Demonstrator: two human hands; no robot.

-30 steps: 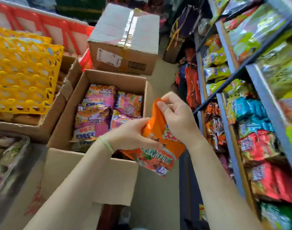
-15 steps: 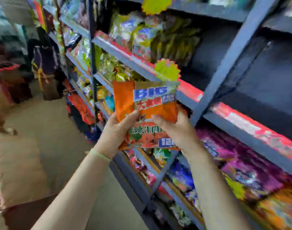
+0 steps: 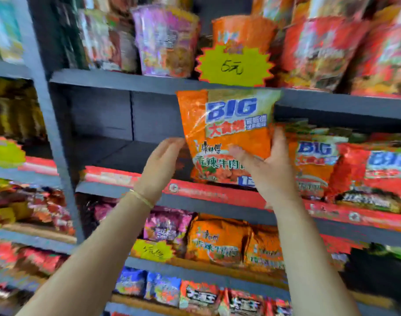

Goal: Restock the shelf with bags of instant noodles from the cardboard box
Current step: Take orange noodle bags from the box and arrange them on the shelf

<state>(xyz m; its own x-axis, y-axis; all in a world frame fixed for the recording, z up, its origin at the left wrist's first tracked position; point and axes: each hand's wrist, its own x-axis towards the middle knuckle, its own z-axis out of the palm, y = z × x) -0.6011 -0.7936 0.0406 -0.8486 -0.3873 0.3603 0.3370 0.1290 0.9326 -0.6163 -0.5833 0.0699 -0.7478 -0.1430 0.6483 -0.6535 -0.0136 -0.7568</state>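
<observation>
An orange "BIG" noodle bag (image 3: 227, 133) stands upright at the front of the middle shelf (image 3: 206, 192). My right hand (image 3: 267, 165) grips its right side and lower front. My left hand (image 3: 162, 164) is at the bag's left edge with fingers straight; whether it touches the bag is unclear. Right of the bag stand matching orange bags (image 3: 313, 160) in the same row. The shelf bay to the left of the bag (image 3: 108, 151) is bare. The cardboard box is out of view.
A yellow starburst price tag (image 3: 233, 65) hangs from the shelf above, just over the bag. Noodle cups and bags fill the upper shelf (image 3: 126, 79). Lower shelves hold orange, purple and blue packets. A dark upright post (image 3: 53, 137) bounds the bay on the left.
I have turned from the box to face the shelf head-on. The orange bag has been carried up to the middle shelf, and my left hand has loosened from it.
</observation>
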